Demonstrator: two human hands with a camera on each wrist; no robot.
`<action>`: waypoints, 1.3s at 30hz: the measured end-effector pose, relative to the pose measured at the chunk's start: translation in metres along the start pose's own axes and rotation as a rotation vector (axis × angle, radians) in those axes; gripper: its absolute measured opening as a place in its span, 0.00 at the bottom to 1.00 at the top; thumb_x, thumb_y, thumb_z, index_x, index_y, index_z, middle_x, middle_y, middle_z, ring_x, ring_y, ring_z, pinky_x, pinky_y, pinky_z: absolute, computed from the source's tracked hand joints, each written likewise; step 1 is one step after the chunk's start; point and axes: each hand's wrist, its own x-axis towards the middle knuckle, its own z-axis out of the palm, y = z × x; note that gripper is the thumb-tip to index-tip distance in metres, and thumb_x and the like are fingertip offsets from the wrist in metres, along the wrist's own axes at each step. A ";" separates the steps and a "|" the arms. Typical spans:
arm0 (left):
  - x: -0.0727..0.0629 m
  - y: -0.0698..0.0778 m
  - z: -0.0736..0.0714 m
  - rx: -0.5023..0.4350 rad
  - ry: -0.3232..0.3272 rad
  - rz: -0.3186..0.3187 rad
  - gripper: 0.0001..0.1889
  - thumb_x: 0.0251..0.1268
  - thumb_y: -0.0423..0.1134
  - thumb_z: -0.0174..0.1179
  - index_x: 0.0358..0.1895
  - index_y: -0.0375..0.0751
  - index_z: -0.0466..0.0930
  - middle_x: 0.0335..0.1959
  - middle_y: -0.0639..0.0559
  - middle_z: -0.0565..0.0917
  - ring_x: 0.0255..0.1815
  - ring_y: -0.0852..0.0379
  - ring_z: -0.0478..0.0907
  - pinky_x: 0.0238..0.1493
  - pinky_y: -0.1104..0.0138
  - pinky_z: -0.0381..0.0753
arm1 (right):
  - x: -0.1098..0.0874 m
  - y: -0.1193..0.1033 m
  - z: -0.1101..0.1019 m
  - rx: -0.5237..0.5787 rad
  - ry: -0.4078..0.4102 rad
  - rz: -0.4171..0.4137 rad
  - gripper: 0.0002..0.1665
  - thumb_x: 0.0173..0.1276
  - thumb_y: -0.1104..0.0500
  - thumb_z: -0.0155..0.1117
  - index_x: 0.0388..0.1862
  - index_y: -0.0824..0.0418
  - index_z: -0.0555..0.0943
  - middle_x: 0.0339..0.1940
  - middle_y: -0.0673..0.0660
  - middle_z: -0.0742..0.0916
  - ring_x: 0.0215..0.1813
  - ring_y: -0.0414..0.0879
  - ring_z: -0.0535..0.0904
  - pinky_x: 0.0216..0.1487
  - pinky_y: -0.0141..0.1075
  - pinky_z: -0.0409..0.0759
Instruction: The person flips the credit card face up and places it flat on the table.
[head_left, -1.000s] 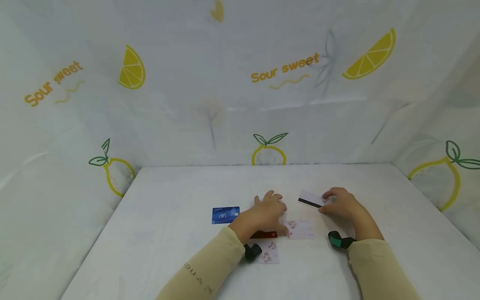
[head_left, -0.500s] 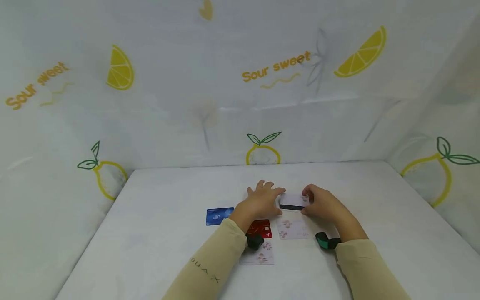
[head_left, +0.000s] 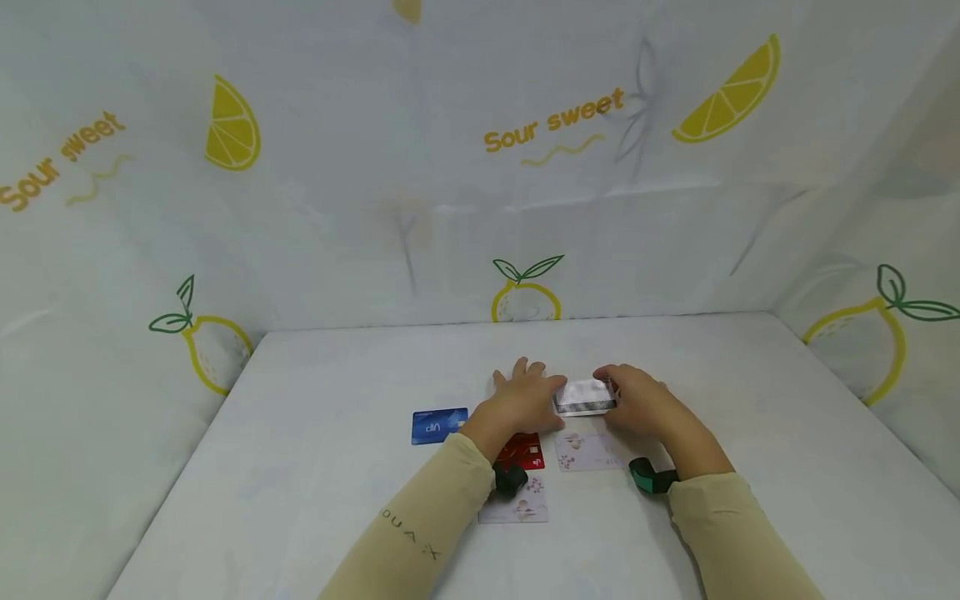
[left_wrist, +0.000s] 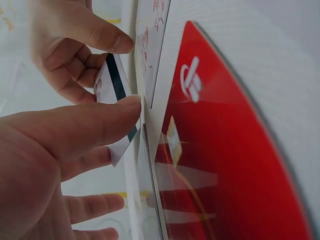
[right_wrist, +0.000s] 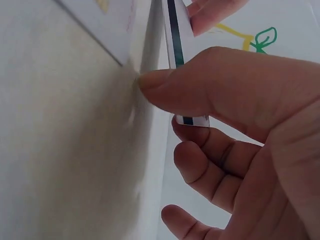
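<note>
A white bank card with a dark magnetic stripe stands tilted between my two hands. My right hand pinches its right end, with the thumb in front and fingers behind, as the right wrist view shows. My left hand has thumb and index finger at the card's left end, while its other fingers spread out. In the left wrist view the left thumb overlaps the stripe. Below the hands lie a red bank card, partly hidden by the left wrist, and a pale floral card.
A blue VIP card lies left of the left hand. Another floral card lies nearer, partly covered by the left sleeve and a black wrist device. A white cloth with lemon prints hangs behind the white table.
My right hand has brought the striped card leftward to the left hand and the card has tilted. The left hand has moved slightly away from me, uncovering more of the red card.
</note>
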 end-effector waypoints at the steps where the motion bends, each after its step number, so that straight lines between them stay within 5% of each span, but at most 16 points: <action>1: -0.001 0.000 0.000 -0.003 0.005 0.004 0.37 0.57 0.57 0.67 0.71 0.67 0.65 0.75 0.50 0.62 0.79 0.42 0.49 0.69 0.34 0.55 | 0.000 0.000 -0.001 0.001 0.003 -0.002 0.35 0.53 0.67 0.70 0.63 0.66 0.74 0.51 0.63 0.82 0.49 0.55 0.77 0.55 0.59 0.73; 12: -0.001 -0.004 -0.001 -0.032 0.211 0.052 0.32 0.56 0.56 0.69 0.64 0.57 0.72 0.73 0.51 0.65 0.78 0.46 0.52 0.69 0.36 0.57 | -0.006 0.005 -0.012 0.075 0.044 -0.019 0.34 0.52 0.62 0.73 0.61 0.62 0.77 0.58 0.64 0.78 0.59 0.63 0.73 0.56 0.56 0.76; 18: 0.000 -0.003 -0.001 -0.031 0.267 0.091 0.30 0.55 0.57 0.70 0.62 0.56 0.75 0.73 0.52 0.65 0.78 0.48 0.52 0.70 0.36 0.57 | -0.006 -0.003 -0.009 -0.052 0.121 -0.080 0.33 0.51 0.61 0.75 0.58 0.60 0.78 0.62 0.67 0.76 0.62 0.67 0.69 0.54 0.67 0.71; 28: -0.007 0.006 -0.009 -0.030 0.321 0.141 0.29 0.56 0.58 0.69 0.61 0.55 0.75 0.72 0.53 0.66 0.77 0.49 0.55 0.68 0.37 0.59 | -0.007 -0.033 -0.004 -0.162 0.205 -0.150 0.32 0.52 0.58 0.77 0.57 0.62 0.80 0.62 0.65 0.77 0.62 0.66 0.69 0.54 0.66 0.71; 32: -0.006 0.006 -0.011 -0.039 0.325 0.136 0.35 0.55 0.61 0.69 0.65 0.54 0.72 0.72 0.52 0.66 0.77 0.50 0.55 0.68 0.38 0.60 | -0.010 -0.030 -0.010 -0.052 0.188 -0.153 0.32 0.55 0.57 0.77 0.58 0.63 0.77 0.63 0.65 0.75 0.57 0.62 0.75 0.55 0.61 0.76; 39: -0.006 0.005 -0.011 -0.082 0.296 0.149 0.36 0.52 0.62 0.70 0.64 0.54 0.73 0.72 0.53 0.65 0.77 0.50 0.53 0.69 0.37 0.60 | -0.016 -0.023 -0.020 0.313 0.105 -0.142 0.36 0.60 0.56 0.72 0.65 0.58 0.69 0.66 0.62 0.74 0.52 0.54 0.83 0.46 0.45 0.82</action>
